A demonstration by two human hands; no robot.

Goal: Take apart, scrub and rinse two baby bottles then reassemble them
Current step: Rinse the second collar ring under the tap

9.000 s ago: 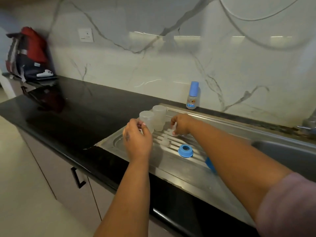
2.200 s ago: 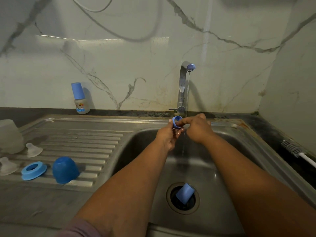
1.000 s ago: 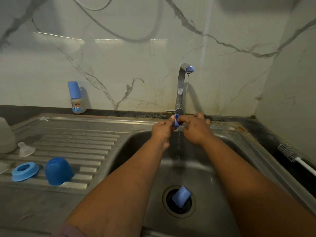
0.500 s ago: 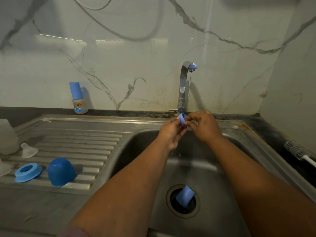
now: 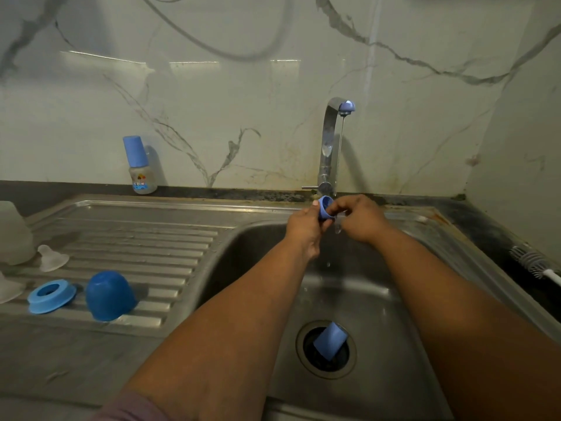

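A small blue bottle ring [image 5: 325, 207] is held under the tap's thin stream, pinched by my left hand [image 5: 304, 227] and my right hand [image 5: 358, 220] together above the sink basin. On the ribbed drainboard lie a blue dome cap [image 5: 108, 295], a second blue ring [image 5: 51, 296], a clear teat [image 5: 52, 258] and an upturned clear bottle body [image 5: 13, 233]. Another teat [image 5: 7, 288] is cut off at the left edge. A blue cap [image 5: 330, 341] lies tilted in the drain hole.
The chrome tap [image 5: 329, 147] runs a thin stream into the steel sink [image 5: 382, 302]. A small assembled bottle with a blue cap [image 5: 139, 165] stands by the marble wall. A bottle brush [image 5: 534, 262] lies on the right counter.
Both hands have kept turning the blue ring under the water, shifting slightly. The ring now faces up and toward me. The parts on the drainboard and in the drain have not moved.
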